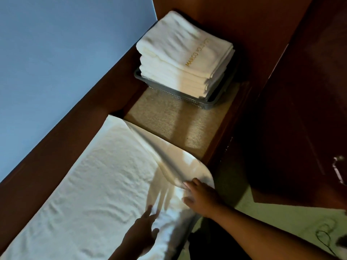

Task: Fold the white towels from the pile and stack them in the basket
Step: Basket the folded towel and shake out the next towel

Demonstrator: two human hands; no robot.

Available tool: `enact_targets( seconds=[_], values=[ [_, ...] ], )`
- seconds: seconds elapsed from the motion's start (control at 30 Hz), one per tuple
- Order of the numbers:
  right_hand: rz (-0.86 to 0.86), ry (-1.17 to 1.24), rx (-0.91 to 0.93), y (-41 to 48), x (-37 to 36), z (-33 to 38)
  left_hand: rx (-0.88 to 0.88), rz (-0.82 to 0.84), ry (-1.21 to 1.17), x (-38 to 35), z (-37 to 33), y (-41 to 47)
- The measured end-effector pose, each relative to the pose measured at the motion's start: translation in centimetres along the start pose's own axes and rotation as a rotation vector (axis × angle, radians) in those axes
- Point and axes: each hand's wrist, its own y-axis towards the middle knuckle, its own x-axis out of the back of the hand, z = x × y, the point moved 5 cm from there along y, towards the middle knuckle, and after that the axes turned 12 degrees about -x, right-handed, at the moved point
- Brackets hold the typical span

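A white towel (97,184) lies spread flat along the wooden counter, and its far right corner is lifted and curling over. My right hand (201,197) holds that raised corner at the counter's near edge, the fingers under the cloth and the thumb beside it. My left hand (142,233) hovers low over the towel with its fingers straight and holds nothing. Beyond the towel stands a grey basket (210,103) with a stack of folded white towels (184,59); the top one bears gold lettering.
A beige mat (169,119) covers the counter between the spread towel and the basket. A blue wall (56,53) runs along the left. Dark wooden furniture (300,109) with a metal handle stands at the right, and a cable lies on the green floor (281,222).
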Motion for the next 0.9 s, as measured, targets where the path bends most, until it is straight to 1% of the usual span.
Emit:
enact_targets(
  seconds=[0.07, 0.17, 0.2, 0.27, 0.33, 0.4, 0.47, 0.5, 0.6, 0.67, 0.77, 0.83, 0.9],
  values=[
    [0.049, -0.054, -0.008, 0.5, 0.1, 0.5, 0.007, 0.008, 0.006, -0.3, 0.4, -0.6],
    [0.029, -0.079, 0.007, 1.2, 0.8, 0.8, 0.022, 0.024, 0.025, -0.7, 1.2, -1.5],
    [0.019, -0.055, 0.014, 1.4, 1.0, 0.7, 0.022, 0.024, 0.032, -0.7, 1.4, -1.7],
    [0.035, 0.088, 0.005, 1.4, 1.4, 0.2, 0.020, 0.010, 0.051, -0.5, 1.5, -1.7],
    [0.054, 0.219, -0.044, 1.3, 1.6, -0.8, 0.024, -0.006, 0.063, -0.1, 1.5, -1.4],
    [0.118, 0.258, -0.107, 1.4, 1.7, -2.2, 0.025, -0.013, 0.061, 0.5, 1.2, -0.8],
    [0.228, 0.188, -0.111, 1.2, 1.7, -3.7, 0.026, -0.008, 0.067, 1.1, 1.0, -0.2],
    [0.260, 0.101, -0.102, 1.2, 1.7, -4.6, 0.030, -0.003, 0.073, 1.3, 1.0, 0.1],
    [0.285, -0.184, -0.132, 0.9, 2.6, -7.0, 0.041, 0.008, 0.082, 1.4, 1.2, 0.5],
    [0.250, -0.343, -0.156, 0.9, 3.8, -7.7, 0.036, 0.009, 0.088, 1.3, 1.1, 0.6],
    [0.123, -0.548, -0.223, 1.3, 6.1, -8.3, 0.031, -0.001, 0.087, 1.3, 1.0, 0.7],
    [0.055, -0.560, -0.306, 1.4, 7.2, -9.4, 0.030, -0.012, 0.081, 1.3, 0.9, 0.7],
    [0.010, -0.483, -0.386, 1.1, 7.7, -10.4, 0.028, -0.024, 0.081, 1.3, 0.9, 0.7]
  ],
)
